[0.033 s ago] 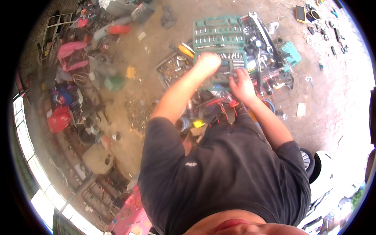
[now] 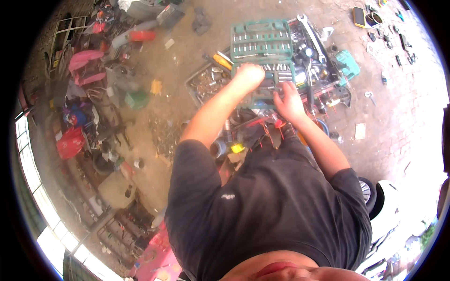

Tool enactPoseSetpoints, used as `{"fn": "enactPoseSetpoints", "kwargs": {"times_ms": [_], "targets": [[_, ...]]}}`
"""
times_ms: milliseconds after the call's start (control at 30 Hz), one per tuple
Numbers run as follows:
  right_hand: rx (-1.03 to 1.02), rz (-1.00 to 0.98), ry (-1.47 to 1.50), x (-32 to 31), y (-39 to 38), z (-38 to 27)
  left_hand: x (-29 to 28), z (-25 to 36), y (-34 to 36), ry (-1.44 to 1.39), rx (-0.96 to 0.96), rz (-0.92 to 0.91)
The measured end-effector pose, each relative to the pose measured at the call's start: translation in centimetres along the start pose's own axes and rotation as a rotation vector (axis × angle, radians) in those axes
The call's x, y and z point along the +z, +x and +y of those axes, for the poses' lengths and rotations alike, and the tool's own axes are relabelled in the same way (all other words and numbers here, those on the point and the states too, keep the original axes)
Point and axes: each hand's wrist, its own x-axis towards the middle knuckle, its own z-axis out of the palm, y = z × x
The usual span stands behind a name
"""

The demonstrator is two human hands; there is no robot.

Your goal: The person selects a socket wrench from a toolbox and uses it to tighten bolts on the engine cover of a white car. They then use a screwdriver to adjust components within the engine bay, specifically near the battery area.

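Note:
A green socket set case (image 2: pixel 260 35) lies unfolded in front of me, its lid half holding rows of small bits and its near half holding sockets. Over the left side of the near half is my left hand (image 2: pixel 251 76), closed with the back of the hand up. Whatever its fingers hold is hidden. My right hand (image 2: pixel 289 102) is at the near right part of the case, fingers bent and thumb a little apart. Small metal pieces show by its fingertips, too blurred to name. Large wrenches (image 2: pixel 311 37) lie just right of the case.
Under and around the case are trays of loose metal parts (image 2: pixel 209 80). A yellow-handled tool (image 2: pixel 222 60) lies left of it, a teal case (image 2: pixel 347 67) right. Red-handled pliers (image 2: pixel 267 133) hang near my legs. Scrap and a red bag (image 2: pixel 71 142) fill the left floor.
My right hand has shifted very slightly at the case. The left hand and the tools look the same.

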Motion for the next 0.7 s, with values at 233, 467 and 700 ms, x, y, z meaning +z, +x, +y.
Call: {"fn": "enactPoseSetpoints", "kwargs": {"times_ms": [233, 467, 700], "targets": [[0.047, -0.023, 0.007, 0.0, 0.9, 0.3, 1.3, -1.6, 0.4, -0.055, 0.090, 0.021], [-0.066, 0.014, -0.040, -1.4, 0.7, -0.8, 0.1, -1.2, -2.3, -0.065, 0.255, 0.263], [-0.043, -0.369, -0.062, -2.9, -2.0, 0.3, -2.1, 6.5, -6.3, -0.091, 0.499, 0.505]]}}
